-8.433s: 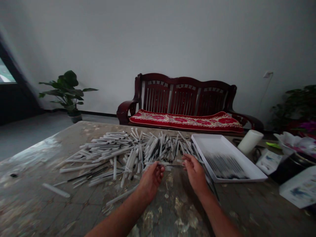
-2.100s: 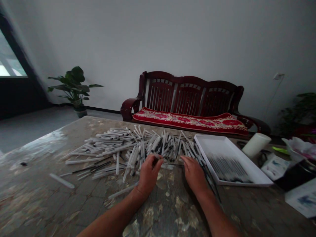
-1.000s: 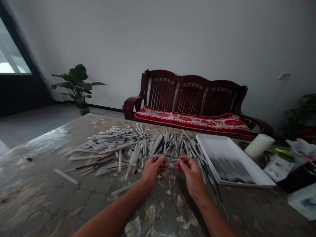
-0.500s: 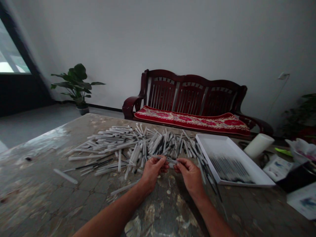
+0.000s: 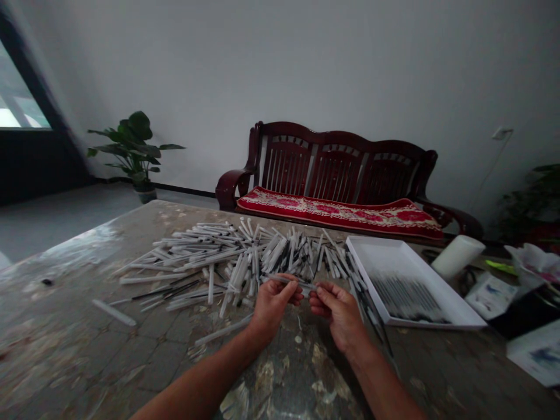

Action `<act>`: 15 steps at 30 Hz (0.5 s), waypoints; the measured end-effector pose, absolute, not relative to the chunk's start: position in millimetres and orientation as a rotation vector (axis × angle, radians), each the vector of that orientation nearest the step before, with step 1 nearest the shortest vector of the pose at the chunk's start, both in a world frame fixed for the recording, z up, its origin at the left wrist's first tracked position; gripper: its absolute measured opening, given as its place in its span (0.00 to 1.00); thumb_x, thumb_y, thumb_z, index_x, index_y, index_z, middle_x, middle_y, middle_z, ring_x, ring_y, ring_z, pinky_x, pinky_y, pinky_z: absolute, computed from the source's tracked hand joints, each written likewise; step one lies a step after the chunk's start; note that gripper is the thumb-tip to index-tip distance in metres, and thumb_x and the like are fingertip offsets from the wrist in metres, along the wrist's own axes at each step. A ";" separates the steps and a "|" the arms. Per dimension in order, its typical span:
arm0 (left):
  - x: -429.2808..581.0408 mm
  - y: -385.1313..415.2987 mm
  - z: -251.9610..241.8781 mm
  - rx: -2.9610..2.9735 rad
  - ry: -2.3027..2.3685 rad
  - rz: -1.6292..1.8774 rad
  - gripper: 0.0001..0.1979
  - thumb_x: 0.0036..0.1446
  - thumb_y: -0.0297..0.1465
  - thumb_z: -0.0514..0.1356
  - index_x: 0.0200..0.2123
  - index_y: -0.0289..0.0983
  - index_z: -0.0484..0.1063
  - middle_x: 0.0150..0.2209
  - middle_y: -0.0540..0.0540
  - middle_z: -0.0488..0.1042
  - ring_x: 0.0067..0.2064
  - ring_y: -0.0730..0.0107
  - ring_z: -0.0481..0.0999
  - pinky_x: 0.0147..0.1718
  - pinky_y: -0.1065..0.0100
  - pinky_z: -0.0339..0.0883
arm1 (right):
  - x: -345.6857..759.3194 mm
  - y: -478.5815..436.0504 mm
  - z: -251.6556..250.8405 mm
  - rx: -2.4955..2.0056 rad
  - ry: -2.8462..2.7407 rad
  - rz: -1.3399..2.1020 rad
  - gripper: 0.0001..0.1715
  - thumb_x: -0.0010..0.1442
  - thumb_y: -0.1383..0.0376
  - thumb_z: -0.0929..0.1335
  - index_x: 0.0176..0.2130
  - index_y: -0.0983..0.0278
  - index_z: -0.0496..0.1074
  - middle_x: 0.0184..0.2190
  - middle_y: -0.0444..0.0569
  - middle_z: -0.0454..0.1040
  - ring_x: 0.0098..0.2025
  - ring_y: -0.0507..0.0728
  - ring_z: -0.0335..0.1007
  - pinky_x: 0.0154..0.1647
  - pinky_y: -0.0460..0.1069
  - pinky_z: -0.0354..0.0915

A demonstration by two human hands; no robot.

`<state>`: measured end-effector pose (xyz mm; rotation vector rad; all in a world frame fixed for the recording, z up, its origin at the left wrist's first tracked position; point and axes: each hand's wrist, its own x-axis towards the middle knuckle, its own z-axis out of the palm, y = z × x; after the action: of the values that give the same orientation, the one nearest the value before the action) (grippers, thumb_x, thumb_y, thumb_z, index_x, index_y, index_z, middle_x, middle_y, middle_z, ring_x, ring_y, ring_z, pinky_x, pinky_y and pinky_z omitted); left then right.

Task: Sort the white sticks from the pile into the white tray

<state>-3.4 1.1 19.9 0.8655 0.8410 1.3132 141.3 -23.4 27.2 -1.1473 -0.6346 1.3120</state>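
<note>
"Dozens of slim white tubes with dark tips [image 5: 227,256] lie heaped on the surface [image 5: 74,262], ahead of and to the left of the left hand [image 5: 273,303], yes?"

"Yes, and one loose tube [image 5: 223,330] lies just beside that wrist."

"And the hands?"

"Close together, but not touching each other. The left hand pinches one tube [image 5: 289,281] in its fingers, and the right hand [image 5: 339,318] has its fingertips at the far end, so that tube is held between them, just in front of the heap."

"What's the step in hand?"

"It looks like one piece being handled apart from the heap."

"Further right?"

"Just beyond the right hand, a white tray [image 5: 394,254] holds a row of dark-tipped pieces [image 5: 405,298]. Past it stands a white cylinder [image 5: 458,256]."
</note>
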 end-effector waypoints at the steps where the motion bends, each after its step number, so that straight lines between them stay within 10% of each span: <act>1: -2.5 0.1 20.5 0.887 0.842 1.322 0.19 0.41 0.42 0.70 0.31 0.34 0.74 0.23 0.48 0.77 0.23 0.70 0.75 0.24 0.71 0.69 | 140.9 -23.3 28.0 -1.126 -0.617 1.330 0.28 0.34 0.58 0.81 0.33 0.66 0.73 0.24 0.46 0.79 0.23 0.52 0.75 0.21 0.43 0.70; 15: -12.2 -25.2 20.0 1.746 0.815 1.413 0.06 0.56 0.30 0.62 0.35 0.41 0.80 0.34 0.43 0.79 0.40 0.61 0.77 0.43 0.63 0.70 | 158.9 -35.5 57.6 -1.044 -0.675 1.797 0.19 0.49 0.63 0.77 0.40 0.67 0.73 0.27 0.46 0.78 0.23 0.49 0.74 0.20 0.40 0.69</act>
<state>-12.2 -25.2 20.0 1.7463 0.8148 1.4129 158.9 -35.5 57.6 -1.0443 -0.6745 1.7968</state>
